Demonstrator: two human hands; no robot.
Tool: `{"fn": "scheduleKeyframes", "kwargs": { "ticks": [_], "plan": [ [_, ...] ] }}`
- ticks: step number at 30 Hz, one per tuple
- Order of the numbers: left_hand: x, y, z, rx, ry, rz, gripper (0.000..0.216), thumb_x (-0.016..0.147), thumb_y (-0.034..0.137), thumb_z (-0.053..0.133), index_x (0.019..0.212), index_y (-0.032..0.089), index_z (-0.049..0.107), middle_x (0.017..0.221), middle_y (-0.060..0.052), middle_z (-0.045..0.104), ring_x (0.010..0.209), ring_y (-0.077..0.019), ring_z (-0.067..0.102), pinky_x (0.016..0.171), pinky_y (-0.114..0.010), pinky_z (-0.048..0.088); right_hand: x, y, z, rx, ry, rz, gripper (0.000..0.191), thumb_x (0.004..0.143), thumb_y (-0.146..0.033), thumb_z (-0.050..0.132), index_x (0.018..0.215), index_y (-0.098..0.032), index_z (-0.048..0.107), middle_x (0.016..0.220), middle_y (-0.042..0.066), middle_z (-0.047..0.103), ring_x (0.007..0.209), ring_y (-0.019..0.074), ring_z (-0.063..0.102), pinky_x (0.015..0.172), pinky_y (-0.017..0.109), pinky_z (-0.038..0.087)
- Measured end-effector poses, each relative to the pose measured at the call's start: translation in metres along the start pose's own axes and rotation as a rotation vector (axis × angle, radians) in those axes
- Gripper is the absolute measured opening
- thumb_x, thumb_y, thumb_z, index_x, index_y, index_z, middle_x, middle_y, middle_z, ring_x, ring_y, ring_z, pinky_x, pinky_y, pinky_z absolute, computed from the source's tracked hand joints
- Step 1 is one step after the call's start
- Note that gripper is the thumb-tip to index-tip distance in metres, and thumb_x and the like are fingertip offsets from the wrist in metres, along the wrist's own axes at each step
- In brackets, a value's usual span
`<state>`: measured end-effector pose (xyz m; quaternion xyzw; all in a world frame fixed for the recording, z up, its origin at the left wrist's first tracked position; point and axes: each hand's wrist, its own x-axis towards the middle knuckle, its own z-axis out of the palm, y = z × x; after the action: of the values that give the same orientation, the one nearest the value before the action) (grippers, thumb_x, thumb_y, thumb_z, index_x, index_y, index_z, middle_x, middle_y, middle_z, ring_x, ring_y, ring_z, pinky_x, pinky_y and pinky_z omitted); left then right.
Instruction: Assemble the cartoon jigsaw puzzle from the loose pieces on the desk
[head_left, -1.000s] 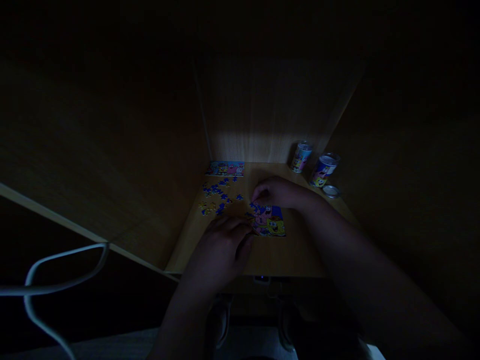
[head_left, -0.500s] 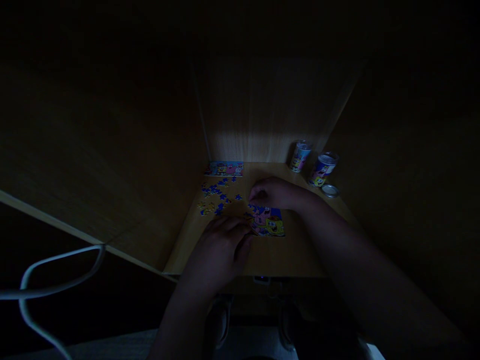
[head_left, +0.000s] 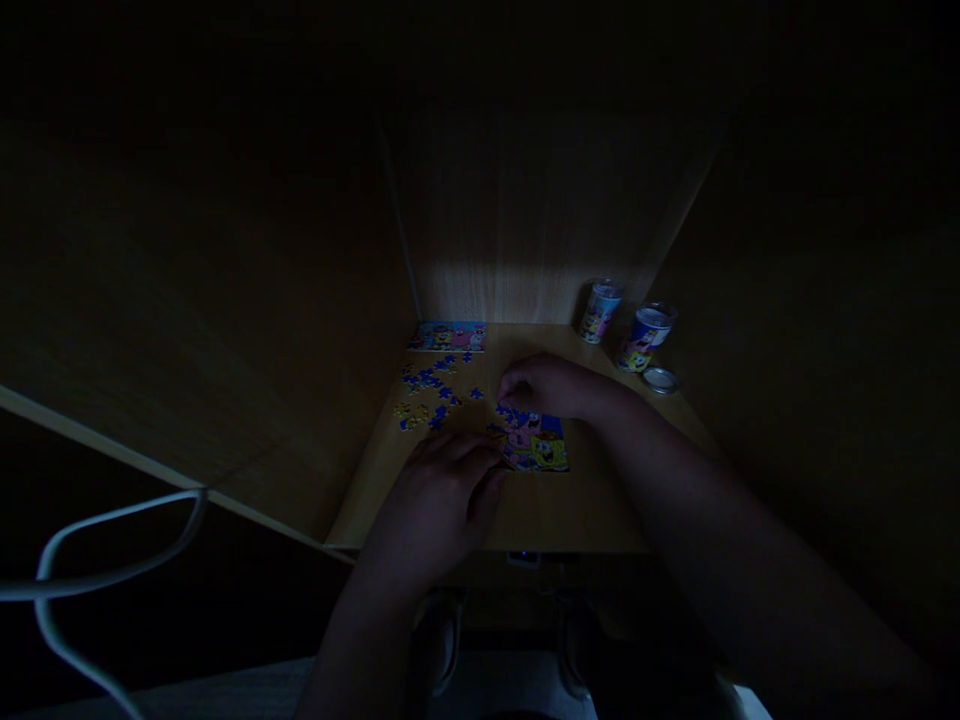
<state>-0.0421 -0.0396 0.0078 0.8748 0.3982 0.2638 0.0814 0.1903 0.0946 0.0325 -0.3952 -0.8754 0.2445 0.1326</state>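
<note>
The scene is very dark. A partly built cartoon jigsaw (head_left: 538, 445) lies on a small wooden desk (head_left: 570, 505). My right hand (head_left: 547, 387) rests curled at the jigsaw's far left corner, fingertips down on it. My left hand (head_left: 439, 500) lies flat against the jigsaw's near left edge. Whether either hand pinches a piece is hidden in the gloom. Several loose blue and yellow pieces (head_left: 435, 390) are scattered to the left of the hands.
A finished picture card (head_left: 448, 336) lies at the desk's back left. Two printed cans (head_left: 598, 310) (head_left: 643, 337) stand at the back right, a round lid (head_left: 661, 379) beside them. Wooden panels wall the desk on three sides. A white cable (head_left: 112, 560) loops at lower left.
Almost nothing has moved. Both hands stay at the jigsaw's left side, with only a slight shift of the whole view.
</note>
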Motion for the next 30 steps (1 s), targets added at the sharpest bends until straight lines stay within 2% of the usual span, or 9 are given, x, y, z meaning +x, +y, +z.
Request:
{"fn": "scheduleKeyframes", "kwargs": {
  "ticks": [5, 12, 18, 22, 30],
  "plan": [
    [-0.0002, -0.0005, 0.0002, -0.006, 0.003, 0.001, 0.018, 0.105, 0.021, 0.064, 0.118, 0.025, 0.076, 0.121, -0.006, 0.078, 0.113, -0.0282, 0.070, 0.105, -0.056, 0.057, -0.0037, 0.0001, -0.0033, 0.035, 0.022, 0.032, 0.014, 0.099, -0.020, 0.067, 0.098, -0.022, 0.082, 0.103, 0.004, 0.085, 0.092, 0.0195, 0.076, 0.084, 0.031, 0.054],
    [0.0010, 0.0019, -0.0015, -0.004, -0.012, -0.020, 0.015, 0.106, 0.022, 0.064, 0.114, 0.025, 0.076, 0.118, -0.004, 0.078, 0.111, -0.0279, 0.071, 0.104, -0.053, 0.056, -0.0040, 0.0002, -0.0044, 0.103, -0.030, 0.031, 0.007, 0.090, -0.019, 0.076, 0.095, -0.021, 0.082, 0.099, 0.002, 0.084, 0.089, 0.0192, 0.077, 0.080, 0.029, 0.055],
    [-0.0008, -0.0004, 0.0008, 0.008, -0.007, -0.009, 0.016, 0.107, 0.023, 0.063, 0.118, 0.025, 0.074, 0.123, -0.005, 0.077, 0.113, -0.0287, 0.069, 0.106, -0.055, 0.055, -0.0056, -0.0013, -0.0062, 0.083, -0.041, 0.062, 0.007, 0.091, -0.019, 0.075, 0.093, -0.022, 0.081, 0.096, 0.002, 0.084, 0.087, 0.0186, 0.076, 0.078, 0.028, 0.054],
    [-0.0004, -0.0002, 0.0005, 0.001, 0.002, -0.002, 0.015, 0.107, 0.022, 0.063, 0.116, 0.025, 0.075, 0.121, -0.005, 0.078, 0.112, -0.0284, 0.070, 0.105, -0.055, 0.056, -0.0060, -0.0023, -0.0060, 0.105, -0.032, 0.057, 0.009, 0.095, -0.026, 0.074, 0.096, -0.020, 0.081, 0.094, 0.003, 0.083, 0.082, 0.0180, 0.074, 0.074, 0.028, 0.052],
    [0.0015, 0.0007, -0.0007, 0.006, -0.019, -0.016, 0.015, 0.106, 0.022, 0.064, 0.116, 0.025, 0.075, 0.118, -0.005, 0.078, 0.111, -0.0283, 0.070, 0.104, -0.055, 0.055, -0.0017, 0.0019, 0.0020, 0.092, -0.048, 0.051, 0.005, 0.089, -0.023, 0.080, 0.093, -0.020, 0.079, 0.095, 0.003, 0.083, 0.082, 0.0187, 0.074, 0.073, 0.029, 0.052]
  ]
}}
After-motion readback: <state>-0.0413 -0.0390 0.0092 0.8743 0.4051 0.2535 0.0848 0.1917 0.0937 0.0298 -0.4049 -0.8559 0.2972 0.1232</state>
